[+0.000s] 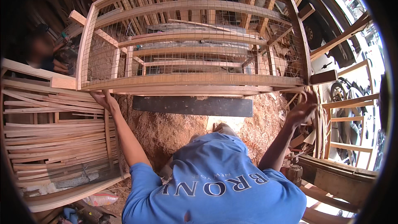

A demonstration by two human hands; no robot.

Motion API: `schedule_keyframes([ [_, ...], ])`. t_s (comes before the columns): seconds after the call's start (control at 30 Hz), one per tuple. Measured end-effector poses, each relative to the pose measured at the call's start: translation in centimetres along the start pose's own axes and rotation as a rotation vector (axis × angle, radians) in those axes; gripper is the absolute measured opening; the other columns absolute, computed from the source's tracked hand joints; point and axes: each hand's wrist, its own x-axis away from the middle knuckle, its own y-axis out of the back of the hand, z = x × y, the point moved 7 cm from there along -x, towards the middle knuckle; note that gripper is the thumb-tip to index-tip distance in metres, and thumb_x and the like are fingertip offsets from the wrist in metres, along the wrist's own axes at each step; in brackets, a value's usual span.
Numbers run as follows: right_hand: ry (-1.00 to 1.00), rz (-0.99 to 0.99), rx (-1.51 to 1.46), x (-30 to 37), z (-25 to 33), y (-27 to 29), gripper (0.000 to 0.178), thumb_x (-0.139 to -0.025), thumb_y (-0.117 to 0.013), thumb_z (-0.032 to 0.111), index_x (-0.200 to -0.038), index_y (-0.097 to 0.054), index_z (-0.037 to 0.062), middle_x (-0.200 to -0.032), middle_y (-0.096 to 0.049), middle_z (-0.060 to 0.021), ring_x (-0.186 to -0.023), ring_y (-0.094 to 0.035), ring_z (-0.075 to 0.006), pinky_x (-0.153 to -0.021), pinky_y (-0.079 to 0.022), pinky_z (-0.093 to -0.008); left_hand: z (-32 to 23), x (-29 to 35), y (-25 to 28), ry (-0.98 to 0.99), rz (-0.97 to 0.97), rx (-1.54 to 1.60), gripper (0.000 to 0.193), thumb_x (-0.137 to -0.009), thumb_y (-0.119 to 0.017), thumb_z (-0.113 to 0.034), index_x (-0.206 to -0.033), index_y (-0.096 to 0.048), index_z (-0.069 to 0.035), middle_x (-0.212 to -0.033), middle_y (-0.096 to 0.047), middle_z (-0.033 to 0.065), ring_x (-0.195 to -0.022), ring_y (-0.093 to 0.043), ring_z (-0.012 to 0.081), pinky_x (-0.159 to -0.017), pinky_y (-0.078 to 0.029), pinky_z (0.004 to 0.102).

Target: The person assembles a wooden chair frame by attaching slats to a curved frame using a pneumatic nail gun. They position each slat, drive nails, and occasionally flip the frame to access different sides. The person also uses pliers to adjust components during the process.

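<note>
In front of me is a large wooden cage frame (pixel 199 79) with wire mesh (pixel 186 37) stretched over its face. My left hand (pixel 103 101) is at the near left corner, gripping the lower rail from below; its fingertips are partly hidden by the wood. By the near right corner my right hand (pixel 304 108) is raised, fingers apart and bent upward, close to the rail. Whether it touches the wood I cannot make out. Beneath the near rail lies a dark plank (pixel 192 105).
Sawdust (pixel 153 130) covers the ground. Stacked wooden strips (pixel 54 135) fill a rack on the left. A person (pixel 43 52) sits at the far left. Wooden frames (pixel 352 120) and a motorcycle (pixel 348 95) stand at the right. Long boards (pixel 137 0) lean behind the cage.
</note>
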Motion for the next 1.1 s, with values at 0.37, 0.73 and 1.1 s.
schedule_keyframes([
  [0.37,-0.242,-0.146,-0.158,-1.6,-4.6,-6.2,0.063,-0.11,-0.034,0.051,-0.148,-0.043,0.0012,-0.134,-0.057,-0.0118,-0.12,-0.056,-0.0212,-0.104,-0.045,-0.0392,1.8,-4.6,-0.6,-0.085,-0.104,-0.035,0.058,-0.095,-0.064,-0.027,-0.139,-0.047,0.007,-0.112,-0.061,0.0148,-0.092,-0.059,0.0205,-0.08,-0.049,0.034],
  [0.73,-0.25,-0.267,-0.114,-0.9,5.7,-3.4,0.053,-0.11,-0.039,0.046,-0.145,-0.045,0.007,-0.122,-0.06,-0.0086,-0.108,-0.061,-0.0203,-0.093,-0.053,-0.0366,-7.3,-2.5,0.7,-0.019,0.027,0.147,0.052,-0.091,-0.058,-0.009,-0.141,-0.049,0.003,-0.069,-0.05,-0.0006,-0.051,-0.037,0.0062,-0.046,-0.029,0.0226],
  [1.1,-0.125,-0.107,-0.007,0.3,2.0,-9.1,0.052,-0.11,-0.033,0.05,-0.132,-0.055,0.0072,-0.099,-0.065,-0.0059,-0.078,-0.061,-0.0092,-0.064,-0.05,-0.0247,-2.2,-3.8,-0.7,-0.021,0.075,0.295,0.035,-0.094,-0.062,-0.013,-0.125,-0.054,0.0,-0.059,-0.041,-0.0039,-0.048,-0.037,0.0061,-0.045,-0.032,0.0239],
])
